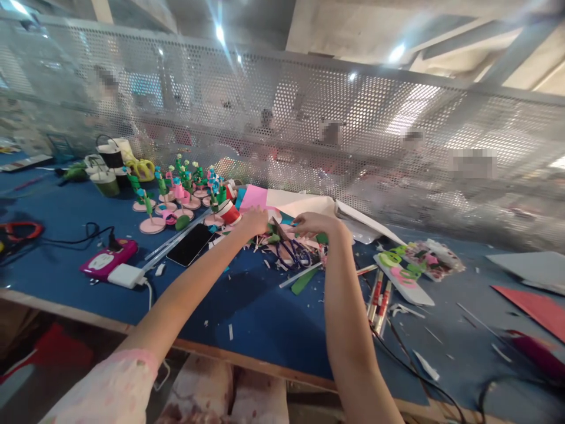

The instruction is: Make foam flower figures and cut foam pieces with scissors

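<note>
Both my hands reach into a heap of paper scraps at the back middle of the table. My left hand (255, 221) is over the left part of the heap, beside a red paper cup (230, 212); its fingertips are hidden. My right hand (314, 224) is bent at the wrist, its thumb and fingers drawn together over the scraps; whatever they hold is too small to make out. Between the hands lies a pair of scissors with dark blue handles (296, 254), blades toward the back. A green paper strip (306, 280) lies nearer me. Pink and cream sheets (295, 202) lie behind the hands.
Paper flower models on round bases (152, 225) stand at left. A black phone (190, 245), a magenta power strip (109, 259) and a white charger (126, 275) lie closer. Red glue tubes (380, 303) and a white box (404, 280) are at right. A perforated metal screen (304, 123) borders the back.
</note>
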Action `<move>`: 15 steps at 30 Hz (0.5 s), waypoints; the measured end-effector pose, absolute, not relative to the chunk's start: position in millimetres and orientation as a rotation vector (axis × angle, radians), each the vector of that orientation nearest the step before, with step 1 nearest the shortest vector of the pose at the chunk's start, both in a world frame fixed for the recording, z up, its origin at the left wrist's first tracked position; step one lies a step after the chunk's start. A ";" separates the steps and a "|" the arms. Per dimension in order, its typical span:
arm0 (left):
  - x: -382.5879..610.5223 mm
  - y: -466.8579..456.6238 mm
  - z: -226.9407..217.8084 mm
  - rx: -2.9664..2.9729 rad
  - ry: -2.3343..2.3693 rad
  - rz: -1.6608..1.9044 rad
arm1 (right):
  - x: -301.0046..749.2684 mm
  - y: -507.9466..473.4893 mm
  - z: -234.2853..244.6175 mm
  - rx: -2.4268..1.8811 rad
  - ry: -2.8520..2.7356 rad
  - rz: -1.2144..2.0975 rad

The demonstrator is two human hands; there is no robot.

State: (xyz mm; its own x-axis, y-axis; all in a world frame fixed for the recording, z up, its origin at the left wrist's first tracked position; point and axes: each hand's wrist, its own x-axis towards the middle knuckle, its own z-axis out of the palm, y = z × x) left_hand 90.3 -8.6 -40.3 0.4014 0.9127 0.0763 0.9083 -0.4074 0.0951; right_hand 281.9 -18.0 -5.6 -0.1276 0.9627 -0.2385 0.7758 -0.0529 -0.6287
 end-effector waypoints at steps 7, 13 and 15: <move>57.9 -64.1 -30.6 2.516 1.986 0.345 | 269.1 -40.8 13.2 -1.885 -2.108 0.847; -9.6 -76.6 -76.0 2.132 2.534 0.296 | 253.5 -52.8 25.7 -2.007 -2.279 0.750; -22.0 -73.2 -89.4 2.096 2.544 0.189 | 249.3 -55.6 28.4 -1.993 -2.349 0.724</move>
